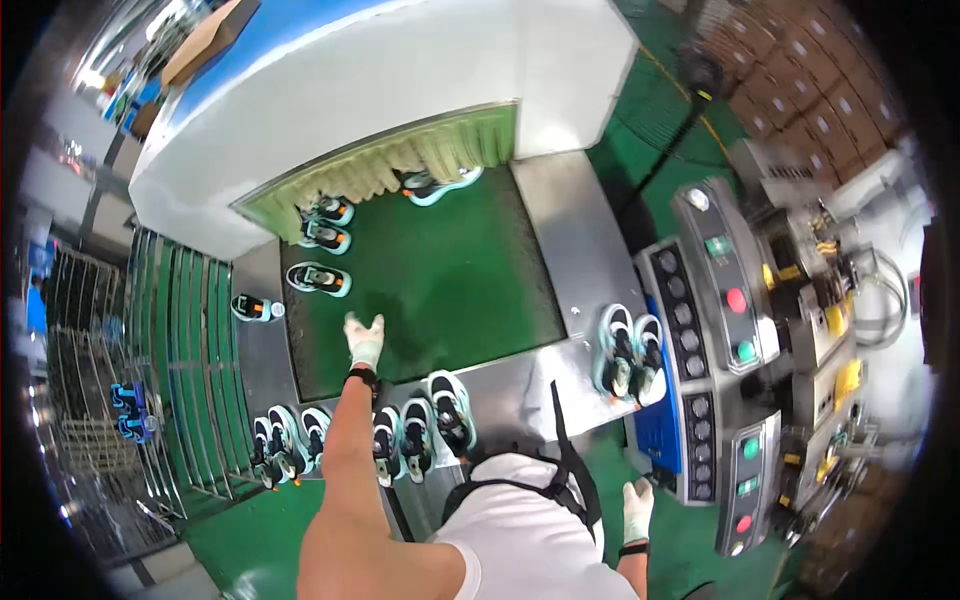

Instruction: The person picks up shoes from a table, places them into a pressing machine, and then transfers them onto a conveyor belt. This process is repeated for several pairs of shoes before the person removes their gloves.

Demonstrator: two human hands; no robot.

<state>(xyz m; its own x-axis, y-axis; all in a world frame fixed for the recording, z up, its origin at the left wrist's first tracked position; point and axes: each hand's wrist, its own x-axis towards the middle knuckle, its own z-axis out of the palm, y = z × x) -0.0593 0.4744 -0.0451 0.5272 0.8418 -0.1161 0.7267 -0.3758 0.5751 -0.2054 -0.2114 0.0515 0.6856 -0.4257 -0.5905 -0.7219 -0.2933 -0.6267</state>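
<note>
My left hand point(364, 340), in a white glove, reaches over the near left part of the green conveyor belt point(450, 290). Its fingers are spread and nothing is in them. Closest ahead of it lies a black-and-white sneaker point(320, 279) with a pale blue sole. Farther back, two more sneakers point(326, 236) sit by the fringed curtain, and another sneaker point(440, 188) is partly under it. Below my left wrist, several sneakers point(416, 438) line the near metal ledge. My gloved right hand point(637, 510) hangs low at my right side, seemingly open, holding nothing visible.
A large white machine housing point(390, 95) with a green curtain point(400, 160) spans the back. A sneaker pair point(632, 355) stands on the right ledge beside control panels point(725, 290). One sneaker point(256, 308) rests on the left ledge, next to a metal rack point(190, 350).
</note>
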